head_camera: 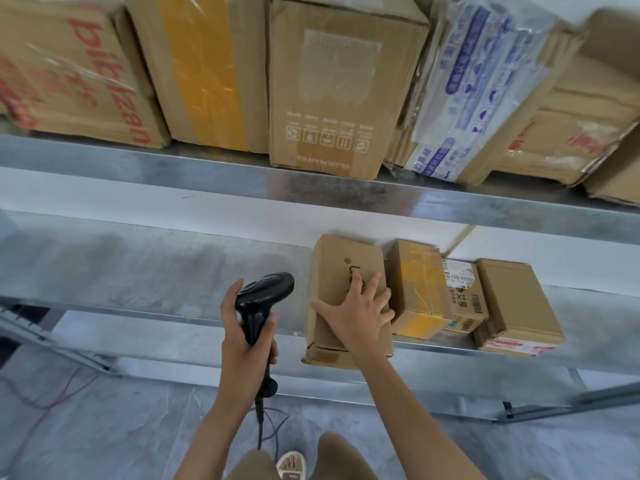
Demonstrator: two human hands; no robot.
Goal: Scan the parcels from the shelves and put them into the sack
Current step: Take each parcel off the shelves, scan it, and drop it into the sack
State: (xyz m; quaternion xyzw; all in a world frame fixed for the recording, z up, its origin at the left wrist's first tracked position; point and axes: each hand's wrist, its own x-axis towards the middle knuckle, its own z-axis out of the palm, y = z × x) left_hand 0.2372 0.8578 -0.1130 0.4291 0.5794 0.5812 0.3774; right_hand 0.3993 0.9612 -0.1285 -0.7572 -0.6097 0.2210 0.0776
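Observation:
My left hand (244, 344) grips the handle of a black barcode scanner (260, 299), whose head points toward the lower shelf. My right hand (360, 311) lies with spread fingers on top of a brown cardboard parcel (337, 268) at the front edge of the lower metal shelf (138, 271). Right of it sit a parcel with yellow tape (417, 289), a labelled parcel (465, 296) and a plain brown parcel (516, 303). No sack is in view.
The upper shelf (207, 171) carries several large cardboard boxes, among them one with red lettering (79, 74) and one wrapped in blue-printed tape (485, 84). The scanner's cable (263, 431) hangs down to the grey floor. A red wire (62, 393) lies on the floor at left.

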